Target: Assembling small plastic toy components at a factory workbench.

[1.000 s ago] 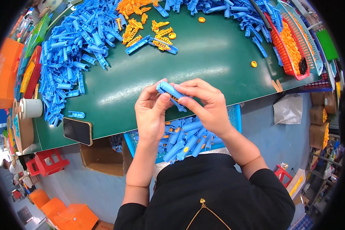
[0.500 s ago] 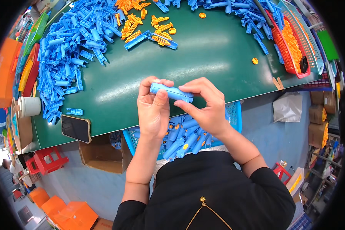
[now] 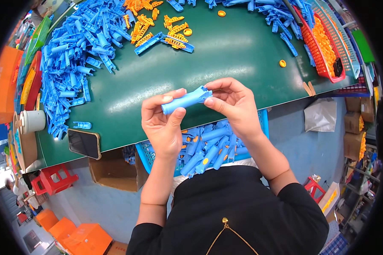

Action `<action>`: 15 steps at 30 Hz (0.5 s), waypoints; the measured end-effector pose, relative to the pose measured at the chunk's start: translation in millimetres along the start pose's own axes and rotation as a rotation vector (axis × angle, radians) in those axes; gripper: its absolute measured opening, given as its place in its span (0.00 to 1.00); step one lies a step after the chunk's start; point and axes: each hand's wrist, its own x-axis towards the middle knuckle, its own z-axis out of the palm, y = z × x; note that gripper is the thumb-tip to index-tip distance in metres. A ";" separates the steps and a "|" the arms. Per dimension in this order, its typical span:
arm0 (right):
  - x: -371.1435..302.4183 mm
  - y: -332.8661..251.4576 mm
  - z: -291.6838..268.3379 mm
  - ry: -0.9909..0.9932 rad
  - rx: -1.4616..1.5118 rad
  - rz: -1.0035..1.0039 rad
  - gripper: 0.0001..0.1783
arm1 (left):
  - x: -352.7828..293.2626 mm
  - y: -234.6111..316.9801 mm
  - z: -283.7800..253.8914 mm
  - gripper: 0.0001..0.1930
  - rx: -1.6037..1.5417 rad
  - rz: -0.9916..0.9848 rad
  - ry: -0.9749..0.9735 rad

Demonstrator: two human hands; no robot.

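Between my two hands is a blue plastic tube (image 3: 184,102) with a notched right end, held above the front edge of the green table (image 3: 132,85). My left hand (image 3: 162,123) grips its plain left end between thumb and fingers. The thumb and fingertips of my right hand (image 3: 234,104) pinch the notched end. Below them, a light-blue basket (image 3: 264,127) in front of me holds several blue tubes (image 3: 193,163), some showing orange round pieces. Farther off lie orange ladder-like strips (image 3: 142,27) and blue half-shells (image 3: 150,43), two of them with orange strips near or in them.
A big heap of blue parts (image 3: 78,46) covers the table's left side. A phone (image 3: 84,142) and a white cup (image 3: 32,120) lie near the front left. At the right stands a red basket (image 3: 337,72) of orange pieces. A cardboard box (image 3: 115,172) is below the table edge.
The blue tube has turned, its right end now higher and its left end lower. My left hand has shifted left and down, and my right hand has moved slightly right and up.
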 end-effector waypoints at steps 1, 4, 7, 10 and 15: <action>-1.2 0.6 -1.5 0.004 0.001 0.001 0.14 | -0.4 -1.3 -1.3 0.16 0.028 0.004 -0.015; -2.6 1.5 -2.8 -0.032 -0.068 -0.063 0.12 | 0.4 -3.0 -4.7 0.16 0.038 -0.001 -0.032; -3.5 1.3 -3.4 -0.055 -0.082 -0.039 0.10 | 0.1 -3.8 -3.4 0.16 0.000 -0.030 -0.006; -3.0 0.4 -3.1 -0.045 -0.086 -0.080 0.10 | -1.8 -3.8 2.5 0.17 -0.039 -0.037 0.031; -4.9 -1.3 -2.9 -0.064 -0.086 -0.146 0.10 | -2.8 -5.3 -0.4 0.16 0.030 0.004 0.043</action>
